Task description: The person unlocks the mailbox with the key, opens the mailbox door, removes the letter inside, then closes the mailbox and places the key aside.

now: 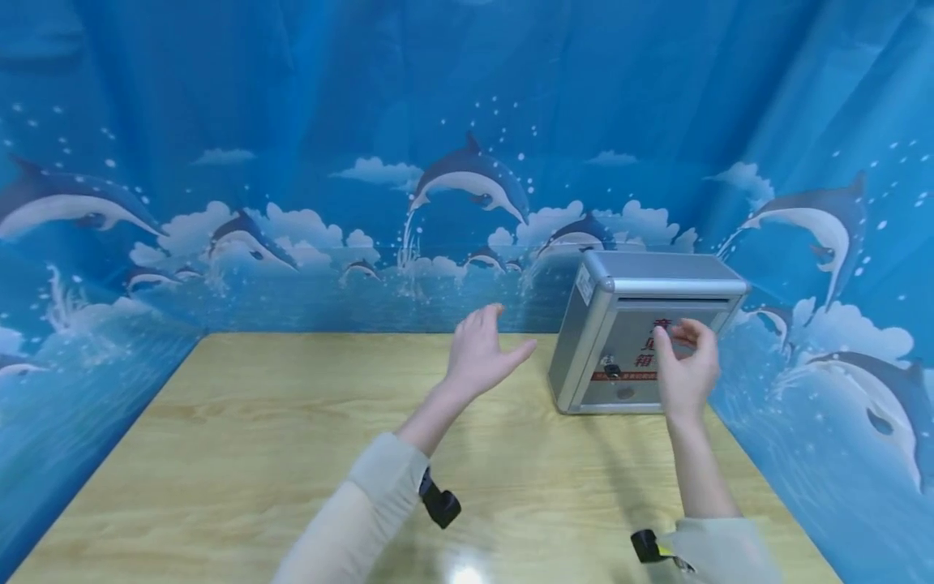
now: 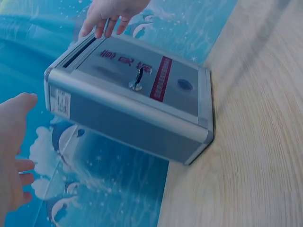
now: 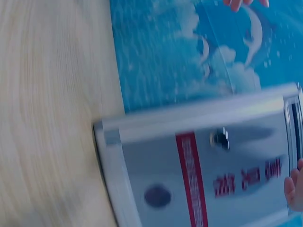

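Note:
A silver metal suggestion box (image 1: 629,328) with red Chinese characters stands upright at the back right of the table. A key with a black head (image 1: 612,371) sits in the lock on its front door. In the head view my right hand (image 1: 687,373) is in front of the box's door, fingers loosely bent and nothing visible between them. To the left of the box hangs my left hand (image 1: 476,354), its thumb spread from the fingers, holding nothing. The left wrist view shows the box's side (image 2: 128,123) and the right hand (image 2: 116,12) near its slotted top end.
The box stands on a light wood-grain table (image 1: 292,438). A blue curtain with dolphins (image 1: 328,122) surrounds the table at the back and sides. Black wrist cameras (image 1: 441,504) are strapped near both sleeve cuffs. A narrow slot (image 1: 671,302) runs along the box's upper front.

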### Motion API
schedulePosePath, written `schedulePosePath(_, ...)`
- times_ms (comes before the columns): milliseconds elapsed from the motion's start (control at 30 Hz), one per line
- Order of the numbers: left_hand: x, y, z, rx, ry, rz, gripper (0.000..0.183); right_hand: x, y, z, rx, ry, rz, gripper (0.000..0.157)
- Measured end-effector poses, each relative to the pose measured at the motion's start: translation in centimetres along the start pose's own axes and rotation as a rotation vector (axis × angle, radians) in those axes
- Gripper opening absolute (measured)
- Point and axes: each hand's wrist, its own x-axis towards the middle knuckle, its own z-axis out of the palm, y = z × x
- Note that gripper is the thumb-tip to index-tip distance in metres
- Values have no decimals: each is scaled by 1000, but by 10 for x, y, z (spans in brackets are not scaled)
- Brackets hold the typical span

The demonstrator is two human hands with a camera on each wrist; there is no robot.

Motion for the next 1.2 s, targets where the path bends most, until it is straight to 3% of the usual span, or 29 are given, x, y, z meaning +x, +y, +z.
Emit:
schedulePosePath(233, 13, 17, 11, 9, -63, 12, 84, 16, 22, -19, -24, 78, 151, 45)
schedulePosePath(533, 31, 36, 27, -102, -90, -45, 86, 34, 47, -33, -59, 29, 346, 58)
schedulePosePath(733, 36, 42, 47, -89, -120, -52, 88, 45, 57, -39, -47, -66, 473, 70)
schedulePosePath(900, 37, 45, 66, -103, -154, -64, 90, 49, 69, -44, -88, -147, 496, 75)
schedulePosePath(1200, 36, 54, 92, -229, -232, -135, 91, 55, 87, -45, -114, -299, 473, 77)
